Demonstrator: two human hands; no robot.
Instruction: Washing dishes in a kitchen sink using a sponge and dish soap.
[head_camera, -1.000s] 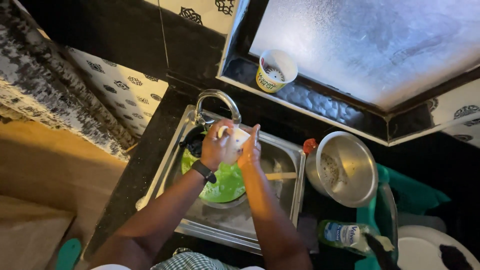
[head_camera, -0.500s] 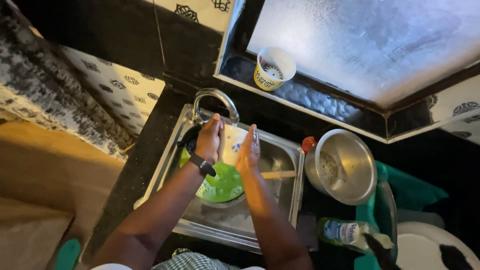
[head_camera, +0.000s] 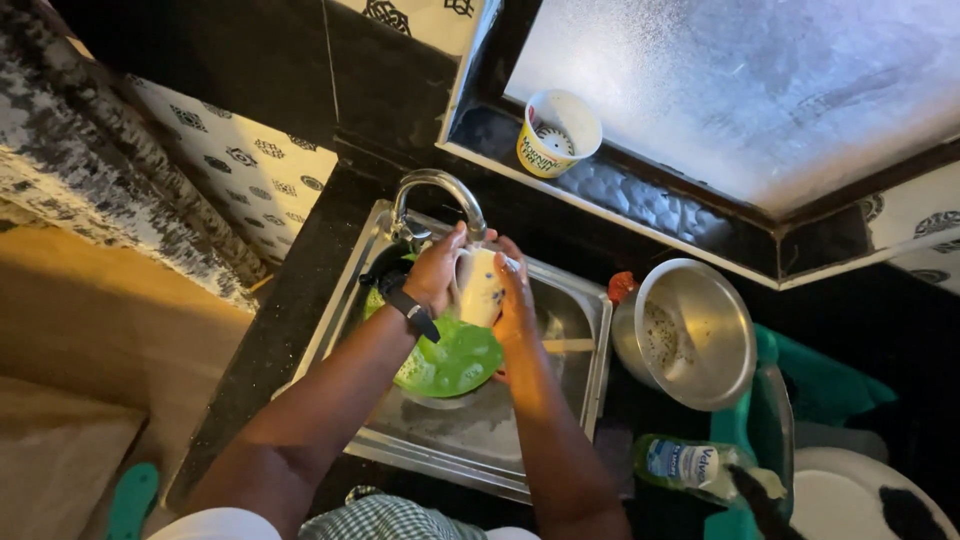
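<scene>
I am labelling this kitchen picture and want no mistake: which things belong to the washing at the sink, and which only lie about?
In use:
- white patterned ceramic cup, held by left hand and right hand
- curved metal tap
- green plastic bowl
- steel sink

Lying about:
- yellow-and-white plastic tub
- round steel pot
- clear plastic bottle

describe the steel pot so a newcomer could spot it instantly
Start at the sink. On the dark counter just right of it, under the window ledge, sits the pot. It is round, shiny metal, open and tilted, with specks inside, unlike the green bowl in the sink or the yellow tub on the ledge.
</scene>
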